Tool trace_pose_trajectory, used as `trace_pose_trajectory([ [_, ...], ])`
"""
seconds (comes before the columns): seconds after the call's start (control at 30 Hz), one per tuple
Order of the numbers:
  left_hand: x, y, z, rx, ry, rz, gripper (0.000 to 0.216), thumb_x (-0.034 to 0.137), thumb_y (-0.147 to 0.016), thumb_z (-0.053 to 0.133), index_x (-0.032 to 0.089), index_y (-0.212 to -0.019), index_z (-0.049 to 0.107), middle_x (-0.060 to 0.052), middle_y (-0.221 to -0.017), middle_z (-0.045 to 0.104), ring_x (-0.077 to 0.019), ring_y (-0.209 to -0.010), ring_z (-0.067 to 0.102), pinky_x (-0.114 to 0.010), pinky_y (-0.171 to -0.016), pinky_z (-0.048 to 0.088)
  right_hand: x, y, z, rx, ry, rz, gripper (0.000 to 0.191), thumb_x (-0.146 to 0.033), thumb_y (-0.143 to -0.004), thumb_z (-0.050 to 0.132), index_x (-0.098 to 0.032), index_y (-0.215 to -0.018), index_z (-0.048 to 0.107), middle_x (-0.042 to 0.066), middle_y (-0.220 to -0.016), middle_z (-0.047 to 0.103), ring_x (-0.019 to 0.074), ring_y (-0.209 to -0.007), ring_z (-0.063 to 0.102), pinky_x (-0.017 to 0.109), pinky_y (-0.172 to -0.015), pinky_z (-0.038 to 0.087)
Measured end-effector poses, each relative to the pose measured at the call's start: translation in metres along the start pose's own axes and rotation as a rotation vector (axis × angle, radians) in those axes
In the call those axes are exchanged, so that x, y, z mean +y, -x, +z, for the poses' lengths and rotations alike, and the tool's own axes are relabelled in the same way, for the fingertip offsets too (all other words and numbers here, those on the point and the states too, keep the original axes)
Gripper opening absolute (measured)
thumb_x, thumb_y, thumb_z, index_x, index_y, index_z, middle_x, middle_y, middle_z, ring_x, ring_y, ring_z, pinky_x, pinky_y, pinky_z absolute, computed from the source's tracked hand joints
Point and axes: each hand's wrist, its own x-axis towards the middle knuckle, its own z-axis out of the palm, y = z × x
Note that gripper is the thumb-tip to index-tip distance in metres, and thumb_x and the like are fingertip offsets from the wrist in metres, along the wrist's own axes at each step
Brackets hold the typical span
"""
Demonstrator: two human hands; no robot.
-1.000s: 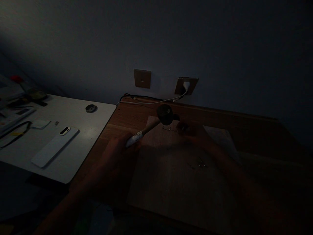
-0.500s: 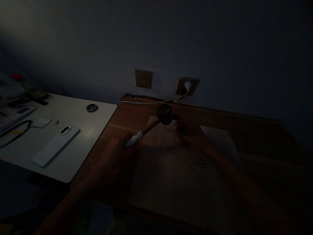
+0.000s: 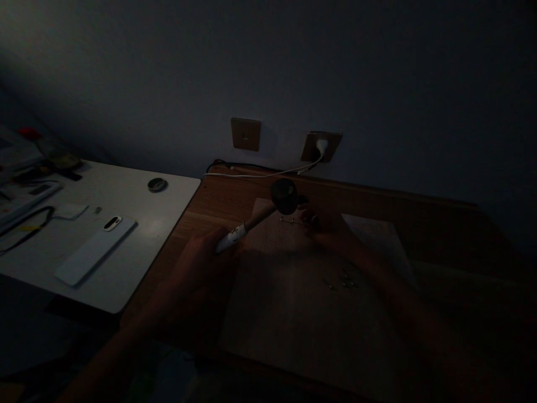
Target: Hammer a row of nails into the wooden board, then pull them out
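My left hand (image 3: 210, 252) is closed round the handle of a mallet (image 3: 284, 196), which has a dark round head and white wrapping on its grip. The mallet's head is raised over the far part of a wooden board (image 3: 289, 302). Just right of the head, my right hand (image 3: 321, 224) is closed, its fingertips together near small shiny nails (image 3: 287, 220) at the board's far end. Darkness hides what those fingers hold. Several loose nails (image 3: 344, 281) lie on the board, nearer to me, beside my right forearm.
On the white table (image 3: 126, 196) at left are a white phone (image 3: 96, 250), a round dark lid (image 3: 157, 184) and a bottle with a red cap (image 3: 59, 154). A pale sheet (image 3: 377, 240) lies right of the board. A white cable (image 3: 260, 176) runs along the wall to a socket (image 3: 321, 146).
The mallet's head has shifted very slightly to the right. The fingers of my right hand have moved a little by the nails. Everything else looks the same.
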Motion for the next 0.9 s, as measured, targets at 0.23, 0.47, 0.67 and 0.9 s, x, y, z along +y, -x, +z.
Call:
trace_pose_trajectory([
  [0.23, 0.016, -0.004, -0.005, -0.029, -0.057, 0.074, 0.021, 0.041, -0.093, 0.056, 0.022, -0.096, 0.066, -0.004, -0.080, 0.073, -0.0197, -0.069, 0.067, -0.026, -0.058, 0.034, -0.003, 0.002, 0.003, 0.051, 0.018, 0.099, 0.018, -0.025, -0.084, 0.066, -0.022, -0.102, 0.069, 0.005, -0.083, 0.075, 0.0214, -0.073, 0.070, 0.032, -0.066, 0.053],
  [0.47, 0.031, -0.012, -0.004, -0.065, -0.126, 0.152, 0.022, 0.039, -0.095, 0.056, 0.023, -0.104, 0.068, -0.005, -0.086, 0.075, -0.0207, -0.072, 0.069, -0.027, -0.058, 0.034, -0.004, 0.005, 0.000, 0.093, -0.059, 0.151, 0.025, -0.034, -0.082, 0.074, -0.024, -0.104, 0.069, 0.007, -0.095, 0.077, 0.0259, -0.082, 0.072, 0.037, -0.071, 0.057],
  [0.67, 0.037, -0.015, -0.005, -0.090, -0.204, 0.168, 0.023, 0.038, -0.096, 0.054, 0.023, -0.106, 0.067, -0.007, -0.088, 0.075, -0.0212, -0.072, 0.069, -0.027, -0.057, 0.034, 0.019, 0.016, -0.006, 0.168, -0.112, 0.081, 0.048, -0.032, -0.074, 0.079, -0.025, -0.120, 0.065, 0.010, -0.114, 0.073, 0.0299, -0.096, 0.071, 0.047, -0.081, 0.059],
  [0.9, 0.031, -0.014, -0.002, -0.114, -0.242, 0.156, 0.024, 0.039, -0.095, 0.053, 0.024, -0.107, 0.068, -0.007, -0.086, 0.075, -0.0218, -0.072, 0.070, -0.027, -0.057, 0.034, 0.017, 0.031, -0.021, 0.187, -0.116, 0.051, 0.069, -0.034, -0.076, 0.078, -0.026, -0.140, 0.054, 0.013, -0.128, 0.068, 0.0304, -0.108, 0.069, 0.048, -0.087, 0.059],
])
